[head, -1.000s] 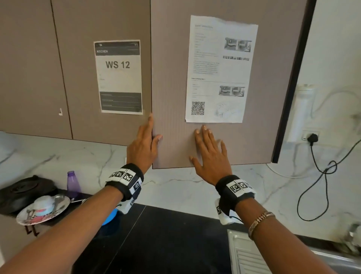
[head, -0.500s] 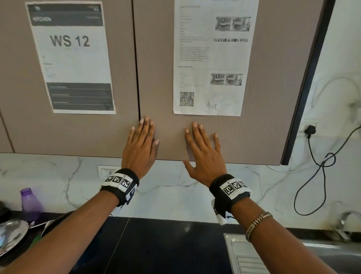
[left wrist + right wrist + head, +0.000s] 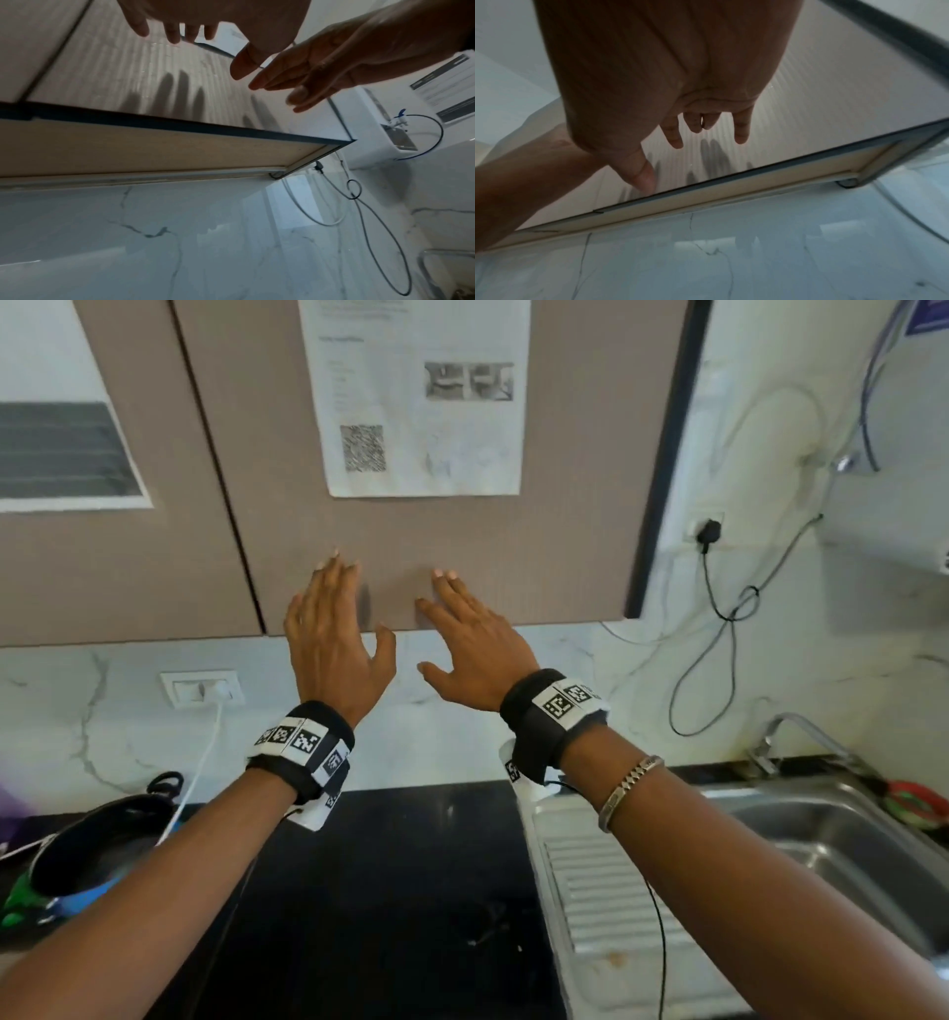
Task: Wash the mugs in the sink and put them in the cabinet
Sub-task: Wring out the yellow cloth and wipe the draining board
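The brown cabinet door (image 3: pixel 575 531) with a printed sheet taped to it stands closed, flush with its neighbour. My left hand (image 3: pixel 334 629) and right hand (image 3: pixel 472 639) are raised side by side before its lower edge, fingers straight and spread, holding nothing. In the left wrist view my left hand (image 3: pixel 192 20) and right hand (image 3: pixel 321 67) hover a little off the door (image 3: pixel 115 71) and cast finger shadows on it. The right wrist view shows my right hand (image 3: pixel 667 81) the same way. The steel sink (image 3: pixel 832 845) lies at lower right. No mug is in view.
A ribbed drainboard (image 3: pixel 590 880) adjoins the sink, with a tap (image 3: pixel 801 731) behind it. A black counter (image 3: pixel 411 891) runs below my arms. A dark pan (image 3: pixel 97 850) sits at the left. A black cable (image 3: pixel 719 634) hangs from a wall socket.
The half-open door was pushed shut a second ago. Since then both hands have come off its face and dropped lower; the view has swung right and down, bringing the sink in.
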`<state>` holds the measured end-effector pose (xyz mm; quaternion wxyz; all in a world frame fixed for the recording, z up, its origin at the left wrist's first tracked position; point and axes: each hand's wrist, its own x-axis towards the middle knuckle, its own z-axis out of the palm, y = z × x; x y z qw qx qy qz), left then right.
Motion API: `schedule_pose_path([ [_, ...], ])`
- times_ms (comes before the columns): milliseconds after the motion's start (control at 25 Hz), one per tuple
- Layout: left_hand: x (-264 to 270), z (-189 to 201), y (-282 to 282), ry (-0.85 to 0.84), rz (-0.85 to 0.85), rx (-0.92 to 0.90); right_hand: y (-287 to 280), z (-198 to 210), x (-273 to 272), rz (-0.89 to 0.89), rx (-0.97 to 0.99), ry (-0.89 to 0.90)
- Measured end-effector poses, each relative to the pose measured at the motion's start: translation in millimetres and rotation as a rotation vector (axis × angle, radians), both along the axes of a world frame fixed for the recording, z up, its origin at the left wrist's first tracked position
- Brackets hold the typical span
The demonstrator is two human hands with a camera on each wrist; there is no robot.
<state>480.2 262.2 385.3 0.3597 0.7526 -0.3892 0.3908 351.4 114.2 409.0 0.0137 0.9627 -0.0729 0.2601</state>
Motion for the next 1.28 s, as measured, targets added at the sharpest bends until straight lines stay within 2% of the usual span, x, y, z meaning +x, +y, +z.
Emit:
schedule_pose_path([
  [240,-155,-36,-65,0.075,-0.158,0.07,-55,-61,-154,-0.002,0.222,0.001],
  [440,-285,-129,-131,0.228,-0.383,0.244,-100,-138,-289,-0.152,0.487,-0.028],
  [600,-374,-214,-186,0.368,-0.476,0.396,-136,-225,-383,-0.325,0.668,0.03],
  [720,-415,-268,-231,0.452,-0.553,0.482,-169,-282,-429,-0.441,0.785,0.058],
  [920,-465,-342,-350,0.572,-0.729,0.548,-261,-336,-490,-0.615,0.885,0.098],
  [1080,-511,-369,-449,0.692,-0.84,0.643,-333,-356,-546,-0.795,0.946,0.182],
  [1280,-557,-389,-556,0.664,-0.961,0.813,-424,-372,-604,-0.998,0.983,0.211],
])
